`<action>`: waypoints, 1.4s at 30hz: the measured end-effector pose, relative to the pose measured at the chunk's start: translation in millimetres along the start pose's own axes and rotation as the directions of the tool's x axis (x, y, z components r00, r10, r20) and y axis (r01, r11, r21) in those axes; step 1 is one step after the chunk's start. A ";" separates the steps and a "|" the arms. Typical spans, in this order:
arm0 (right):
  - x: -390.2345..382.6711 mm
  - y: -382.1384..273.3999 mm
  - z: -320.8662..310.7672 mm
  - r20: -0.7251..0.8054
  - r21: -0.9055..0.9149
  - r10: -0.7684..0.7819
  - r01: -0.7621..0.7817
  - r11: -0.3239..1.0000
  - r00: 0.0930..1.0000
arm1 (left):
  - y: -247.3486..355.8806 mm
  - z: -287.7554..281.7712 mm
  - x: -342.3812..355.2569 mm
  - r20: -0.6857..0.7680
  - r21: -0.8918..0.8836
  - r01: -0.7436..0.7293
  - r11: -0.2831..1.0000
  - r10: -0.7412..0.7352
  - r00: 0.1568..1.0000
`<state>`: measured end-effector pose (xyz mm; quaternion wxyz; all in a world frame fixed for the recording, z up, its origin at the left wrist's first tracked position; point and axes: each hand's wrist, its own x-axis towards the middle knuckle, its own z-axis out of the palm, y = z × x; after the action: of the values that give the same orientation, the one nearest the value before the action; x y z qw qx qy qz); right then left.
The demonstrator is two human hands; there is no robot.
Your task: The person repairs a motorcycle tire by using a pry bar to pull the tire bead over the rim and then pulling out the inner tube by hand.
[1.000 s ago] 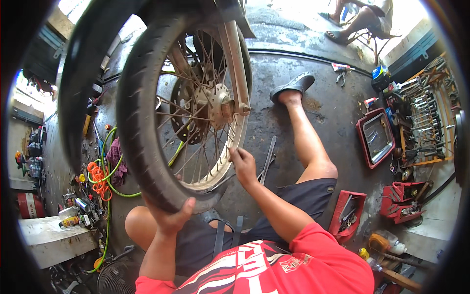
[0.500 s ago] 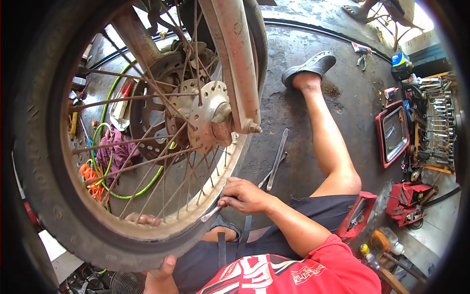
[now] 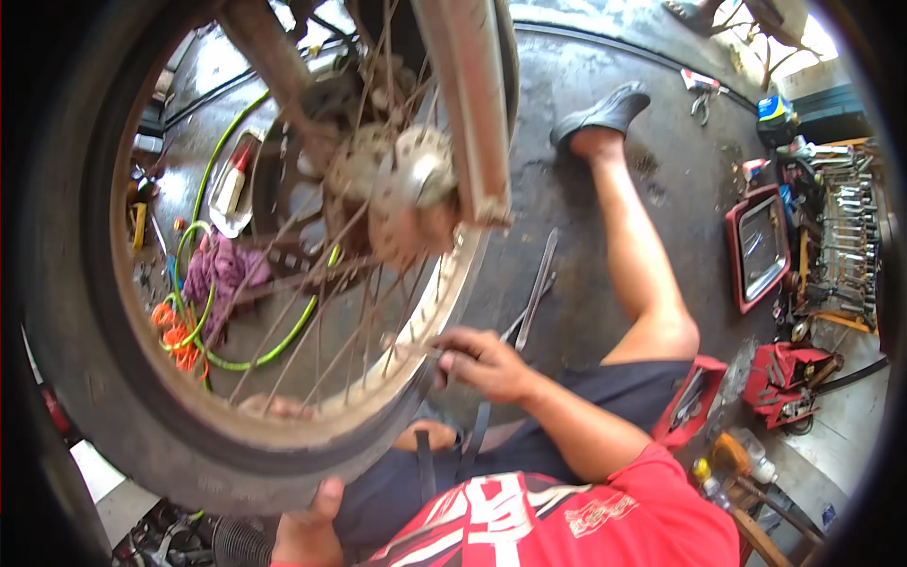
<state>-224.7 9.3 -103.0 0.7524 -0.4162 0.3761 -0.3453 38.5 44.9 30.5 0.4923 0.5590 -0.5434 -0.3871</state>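
A large spoked motorcycle wheel fills the left side, its black tire [image 3: 179,463] nearest to me and its pale rim [image 3: 368,402] just inside. My left hand [image 3: 314,529] is closed round the wheel's lower part. Its thumb lies on the tire's outer side, and its fingers show behind the spokes. At the rim's lower right, my right hand [image 3: 484,367] is closed on a slim metal tire lever [image 3: 408,350], which is blurred and lies across the rim's edge. A brake disc and hub [image 3: 411,189] sit at the wheel's middle, beside the fork leg [image 3: 472,113].
Long metal levers [image 3: 539,288] lie on the dark floor by my leg. To the right are a red-rimmed tray [image 3: 759,250], a rack of sockets [image 3: 850,236] and a red toolbox [image 3: 789,383]. A green hose [image 3: 203,189] and a purple cloth [image 3: 222,269] show through the spokes.
My right hand has moved up and slightly right, and the lever's tip has swung from the tire's side up to the rim. The wheel has shifted slightly in view. My left hand keeps its grip.
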 end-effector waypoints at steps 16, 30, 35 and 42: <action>-103.0 28.5 98.1 -0.361 -0.546 -0.492 0.248 0.800 0.792 | 64.8 9.6 40.4 0.099 -0.162 -0.080 0.983 0.097 0.990; -86.1 46.0 124.1 -0.534 -0.456 -0.526 0.298 0.839 0.662 | 23.9 22.2 3.7 0.079 -0.110 -0.222 0.969 0.232 0.970; -72.8 19.3 96.2 -0.402 -0.646 -0.638 0.290 0.706 0.657 | 19.5 16.9 3.5 0.055 -0.107 -0.220 0.970 0.226 0.972; 73.5 -28.5 8.8 -0.810 -0.201 -0.415 0.468 0.861 0.414 | 32.2 33.1 6.2 0.055 -0.133 -0.269 0.954 0.278 0.959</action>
<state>-187.9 -60.5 -94.9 0.3754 -0.2641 0.5532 -0.6952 -0.2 36.9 55.3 0.5547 0.4323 -0.6080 -0.3684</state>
